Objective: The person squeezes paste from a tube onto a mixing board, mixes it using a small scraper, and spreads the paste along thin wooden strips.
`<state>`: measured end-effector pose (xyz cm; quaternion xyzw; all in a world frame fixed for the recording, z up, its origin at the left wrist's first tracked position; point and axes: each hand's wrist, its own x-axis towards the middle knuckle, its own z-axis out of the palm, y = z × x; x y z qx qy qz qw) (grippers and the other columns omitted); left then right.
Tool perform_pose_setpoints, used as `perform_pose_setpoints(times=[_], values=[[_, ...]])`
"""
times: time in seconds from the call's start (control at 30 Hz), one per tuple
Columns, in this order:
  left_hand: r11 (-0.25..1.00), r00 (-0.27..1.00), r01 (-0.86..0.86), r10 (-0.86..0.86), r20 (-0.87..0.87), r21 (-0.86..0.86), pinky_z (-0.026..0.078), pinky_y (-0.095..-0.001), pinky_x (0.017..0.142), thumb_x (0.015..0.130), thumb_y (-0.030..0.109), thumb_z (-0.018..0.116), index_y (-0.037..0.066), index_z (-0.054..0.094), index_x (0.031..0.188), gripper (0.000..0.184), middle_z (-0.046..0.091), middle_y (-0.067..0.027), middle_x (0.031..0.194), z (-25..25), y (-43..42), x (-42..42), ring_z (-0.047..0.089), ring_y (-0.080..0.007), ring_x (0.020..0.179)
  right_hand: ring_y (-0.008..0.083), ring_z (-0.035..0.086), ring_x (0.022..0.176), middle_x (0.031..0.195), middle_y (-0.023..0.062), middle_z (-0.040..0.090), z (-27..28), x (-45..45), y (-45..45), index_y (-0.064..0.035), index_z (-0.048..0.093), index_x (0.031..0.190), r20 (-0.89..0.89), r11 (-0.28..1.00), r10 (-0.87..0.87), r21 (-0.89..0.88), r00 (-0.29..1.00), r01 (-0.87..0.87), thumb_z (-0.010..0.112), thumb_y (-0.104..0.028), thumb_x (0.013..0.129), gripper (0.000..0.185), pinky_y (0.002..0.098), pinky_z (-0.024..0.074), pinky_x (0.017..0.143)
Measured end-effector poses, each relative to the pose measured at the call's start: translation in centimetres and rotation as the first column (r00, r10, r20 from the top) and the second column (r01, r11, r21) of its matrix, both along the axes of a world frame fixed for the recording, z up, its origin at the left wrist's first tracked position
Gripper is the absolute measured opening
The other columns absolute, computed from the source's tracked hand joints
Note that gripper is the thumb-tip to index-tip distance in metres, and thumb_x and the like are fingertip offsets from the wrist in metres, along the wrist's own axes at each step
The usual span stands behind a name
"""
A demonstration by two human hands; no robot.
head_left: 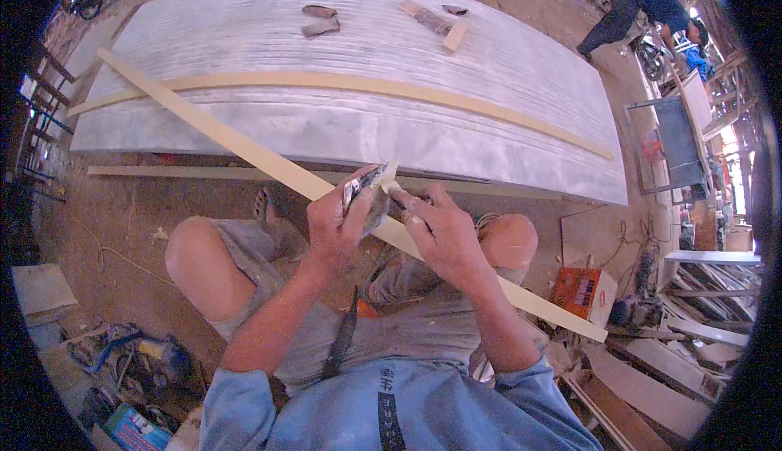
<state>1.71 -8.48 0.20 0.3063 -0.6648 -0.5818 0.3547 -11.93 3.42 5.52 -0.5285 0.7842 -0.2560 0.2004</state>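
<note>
My left hand (336, 225) is closed around a small dark-and-silver tool (358, 188), its kind unclear. A pale yellow, putty-like lump (389, 176) shows at the tool's end. My right hand (444, 231) meets it there, fingers bent in and index fingertip near the lump; whatever those fingers hold is hidden. Beneath both hands a long pale wooden strip (236, 143) runs slantwise, from the table's far left across my lap to the lower right. Whitish dust covers my fingers.
Ahead stands a low, dusty metal-topped table (489, 146) bearing a second long strip (342, 82), sandpaper scraps (320, 26) and a sanding block (454, 37). An orange-red box (577, 292) and stacked boards (652, 378) lie right; power tools (163, 361) lie left. Another person (652, 3) bends over, far right.
</note>
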Motion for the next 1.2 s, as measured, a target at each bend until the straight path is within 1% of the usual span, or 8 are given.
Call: perform_pose_setpoints(times=[0.27, 0.33, 0.43, 0.63, 0.97, 1.07, 1.13, 1.2], values=[[0.999, 0.999, -0.039, 0.039, 0.017, -0.021, 0.053, -0.0271, 0.074, 0.095, 0.013, 0.056, -0.002, 0.066, 0.117, 0.029, 0.072, -0.0070, 0.093, -0.5, -0.1, -0.2, 0.064, -0.0088, 0.081, 0.0391, 0.061, 0.095, 0.109, 0.0194, 0.057, -0.6, -0.1, 2.1, -0.0124, 0.063, 0.128, -0.061, 0.989, 0.120, 0.099, 0.991, -0.113, 0.051, -0.023, 0.094, 0.038, 0.0436, 0.0504, 0.084], [0.996, 0.996, -0.084, 0.083, 0.011, 0.019, 0.053, -0.0265, 0.072, 0.095, 0.014, 0.056, -0.002, 0.067, 0.113, 0.026, 0.072, -0.0051, 0.090, -0.8, -0.2, -0.1, 0.063, -0.0081, 0.079, 0.0404, 0.060, 0.103, 0.119, 0.0182, 0.058, 0.4, -0.5, 3.8, -0.0174, 0.061, 0.131, 0.133, 0.995, 0.063, 0.063, 0.989, -0.071, 0.054, -0.024, 0.094, 0.039, 0.0465, 0.0509, 0.089], [0.781, 0.977, 0.034, 0.107, -0.186, 0.624, 0.055, -0.0270, 0.064, 0.092, 0.016, 0.062, 0.004, 0.065, 0.097, 0.014, 0.068, -0.0033, 0.084, 0.4, -0.5, -0.4, 0.066, -0.0095, 0.071, 0.0353, 0.060, 0.112, 0.128, 0.0166, 0.058, 1.6, -0.4, 4.8, -0.0119, 0.063, 0.129, 0.149, 0.988, 0.030, -0.153, 0.988, -0.007, 0.058, -0.010, 0.091, 0.039, 0.0390, 0.0465, 0.098], [0.585, 0.963, 0.216, 0.006, -0.270, 0.782, 0.061, -0.0320, 0.067, 0.092, 0.017, 0.061, 0.000, 0.062, 0.107, 0.022, 0.070, -0.0095, 0.093, 0.1, -1.4, -0.1, 0.071, -0.0165, 0.075, 0.0389, 0.056, 0.118, 0.132, 0.0160, 0.057, -0.6, -1.6, 2.8, -0.0152, 0.062, 0.131, -0.075, 0.920, 0.190, -0.335, 0.979, -0.204, 0.057, 0.008, 0.082, 0.055, 0.0452, 0.0453, 0.102], [0.602, 0.909, 0.249, 0.126, -0.398, 0.759, 0.063, -0.0351, 0.072, 0.090, 0.013, 0.063, -0.003, 0.062, 0.110, 0.026, 0.071, -0.0124, 0.096, 0.4, -0.2, -0.2, 0.072, -0.0208, 0.080, 0.0319, 0.059, 0.117, 0.128, 0.0173, 0.058, -4.0, -2.8, 3.0, -0.0122, 0.063, 0.130, -0.077, 0.927, -0.002, -0.375, 0.997, -0.027, 0.057, 0.009, 0.081, 0.054, 0.0353, 0.0474, 0.097], [0.675, 0.914, 0.252, 0.070, -0.400, 0.694, 0.061, -0.0323, 0.071, 0.091, 0.014, 0.063, -0.001, 0.063, 0.109, 0.023, 0.070, -0.0089, 0.095, 0.9, -0.5, -0.1, 0.071, -0.0169, 0.079, 0.0309, 0.061, 0.112, 0.124, 0.0169, 0.061, -5.4, -3.2, 2.8, -0.0085, 0.062, 0.131, 0.052, 0.975, -0.091, -0.199, 0.995, 0.100, 0.058, -0.002, 0.087, 0.044, 0.0334, 0.0481, 0.093], [0.775, 0.913, 0.105, 0.174, -0.370, 0.623, 0.058, -0.0285, 0.069, 0.093, 0.014, 0.062, 0.000, 0.064, 0.107, 0.020, 0.069, -0.0053, 0.094, -0.1, -0.5, -0.4, 0.068, -0.0123, 0.078, 0.0269, 0.062, 0.105, 0.119, 0.0154, 0.064, -4.1, -2.3, 3.2, -0.0056, 0.062, 0.131, 0.494, 0.898, -0.317, -0.118, 0.809, 0.424, 0.058, -0.011, 0.092, 0.039, 0.0313, 0.0487, 0.091], [0.795, 0.930, 0.074, 0.162, -0.329, 0.602, 0.054, -0.0251, 0.068, 0.096, 0.014, 0.060, 0.000, 0.064, 0.107, 0.019, 0.068, -0.0029, 0.092, 0.1, -0.5, -0.3, 0.064, -0.0079, 0.078, 0.0227, 0.063, 0.100, 0.117, 0.0133, 0.065, -3.2, -1.7, 3.4, -0.0029, 0.061, 0.131, 0.390, 0.899, -0.329, -0.150, 0.860, 0.412, 0.061, -0.012, 0.091, 0.041, 0.0296, 0.0496, 0.089]])
